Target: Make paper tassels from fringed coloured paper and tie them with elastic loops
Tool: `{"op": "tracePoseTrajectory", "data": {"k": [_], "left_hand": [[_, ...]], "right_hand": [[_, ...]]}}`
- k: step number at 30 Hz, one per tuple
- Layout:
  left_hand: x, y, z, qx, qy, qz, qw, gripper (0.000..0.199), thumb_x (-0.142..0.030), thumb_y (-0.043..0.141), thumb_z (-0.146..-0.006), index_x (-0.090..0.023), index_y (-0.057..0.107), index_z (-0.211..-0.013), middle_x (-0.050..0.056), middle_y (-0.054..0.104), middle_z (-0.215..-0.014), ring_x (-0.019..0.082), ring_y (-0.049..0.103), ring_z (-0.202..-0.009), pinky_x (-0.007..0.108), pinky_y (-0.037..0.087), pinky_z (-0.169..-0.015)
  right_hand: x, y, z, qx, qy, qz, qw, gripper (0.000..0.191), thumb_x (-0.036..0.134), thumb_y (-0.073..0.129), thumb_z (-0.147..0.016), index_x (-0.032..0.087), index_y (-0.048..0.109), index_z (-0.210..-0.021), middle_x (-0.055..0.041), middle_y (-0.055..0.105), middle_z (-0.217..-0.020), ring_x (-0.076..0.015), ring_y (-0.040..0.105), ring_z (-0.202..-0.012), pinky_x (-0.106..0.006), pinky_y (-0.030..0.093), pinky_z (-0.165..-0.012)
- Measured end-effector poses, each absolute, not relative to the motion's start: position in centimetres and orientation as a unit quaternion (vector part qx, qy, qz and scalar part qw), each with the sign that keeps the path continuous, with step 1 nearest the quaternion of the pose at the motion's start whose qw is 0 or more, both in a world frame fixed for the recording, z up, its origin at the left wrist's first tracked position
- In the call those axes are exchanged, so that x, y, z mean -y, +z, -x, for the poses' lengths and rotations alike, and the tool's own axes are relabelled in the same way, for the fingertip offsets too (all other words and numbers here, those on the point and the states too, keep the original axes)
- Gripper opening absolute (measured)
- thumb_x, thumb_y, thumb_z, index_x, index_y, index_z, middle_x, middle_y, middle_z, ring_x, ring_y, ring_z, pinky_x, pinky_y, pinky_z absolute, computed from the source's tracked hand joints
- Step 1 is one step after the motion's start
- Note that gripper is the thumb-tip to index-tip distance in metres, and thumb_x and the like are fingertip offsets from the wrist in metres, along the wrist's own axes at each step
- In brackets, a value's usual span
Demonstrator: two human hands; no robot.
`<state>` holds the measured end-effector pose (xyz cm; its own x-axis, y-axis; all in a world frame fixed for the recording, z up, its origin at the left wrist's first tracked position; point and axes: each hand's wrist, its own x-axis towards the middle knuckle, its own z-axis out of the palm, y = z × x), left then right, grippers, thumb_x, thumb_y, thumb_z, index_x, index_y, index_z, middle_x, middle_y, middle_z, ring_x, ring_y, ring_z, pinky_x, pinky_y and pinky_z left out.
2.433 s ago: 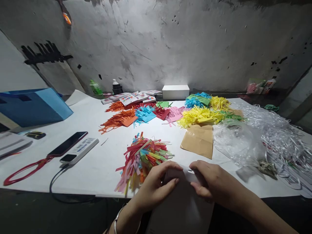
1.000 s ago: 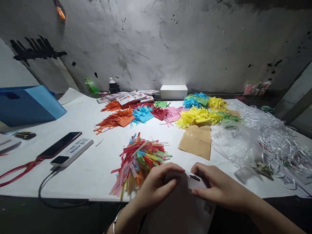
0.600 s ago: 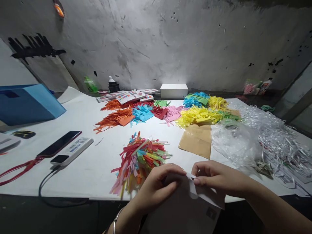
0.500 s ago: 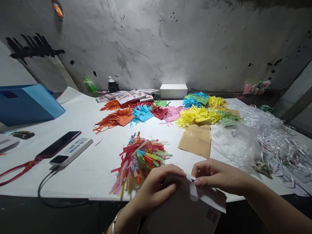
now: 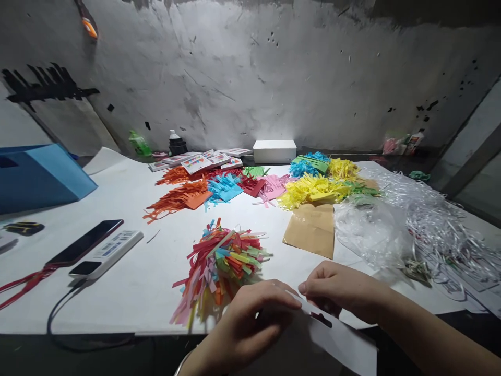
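A white card or flat packet (image 5: 332,342) with a dark slot near its top edge is at the table's front edge. My left hand (image 5: 262,318) is closed on its upper left corner, thumb below and fingers over the top. Just behind the top edge is my right hand (image 5: 336,290), its fingers curled and its thumb and forefinger together; whatever they hold, if anything, is hidden. A multicoloured bundle of paper strips (image 5: 223,261) lies beyond my left hand. Behind my right hand rests a brown paper piece (image 5: 310,230).
Fringed paper bundles in orange (image 5: 180,198), blue (image 5: 225,188) and yellow (image 5: 313,190) lie across the middle. A white box (image 5: 274,151) stands behind. Clear plastic and ribbons (image 5: 371,227) are at right; a phone (image 5: 86,243), white device (image 5: 107,255) and blue box (image 5: 43,175) at left.
The card's top edge has swung down on the right and its slot now shows. My right hand has shifted off the slot to behind the edge. The view has tilted slightly.
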<state>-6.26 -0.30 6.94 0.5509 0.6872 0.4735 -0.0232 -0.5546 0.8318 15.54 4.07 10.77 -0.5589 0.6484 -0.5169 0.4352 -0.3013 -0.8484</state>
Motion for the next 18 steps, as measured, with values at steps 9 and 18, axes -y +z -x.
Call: {"op": "tracePoseTrajectory", "data": {"k": [9,18], "left_hand": [[0.1,7.4,6.6,-0.261,0.453,-0.768,0.370,0.044,-0.001,0.057,-0.083,-0.028,0.066,-0.116,0.002,0.073,-0.105,0.017,0.068,-0.097,0.024,0.051,-0.085],[0.0,7.0,6.0,-0.326,0.431,-0.753,0.376,0.042,0.001,0.055,-0.083,-0.026,0.068,-0.112,0.001,0.073,-0.105,0.015,0.068,-0.097,0.023,0.051,-0.084]], "right_hand": [[-3.6,11.4,-16.7,0.717,0.482,0.471,0.180,0.036,0.043,0.051,-0.096,0.019,0.052,-0.122,-0.0017,0.070,-0.082,-0.0125,0.058,-0.062,-0.022,0.042,-0.058],[-1.9,11.6,-17.5,0.840,0.346,0.400,0.122,0.010,0.026,0.062,-0.085,0.018,0.068,-0.090,0.0031,0.060,-0.070,-0.0098,0.048,-0.061,-0.021,0.030,-0.054]]}}
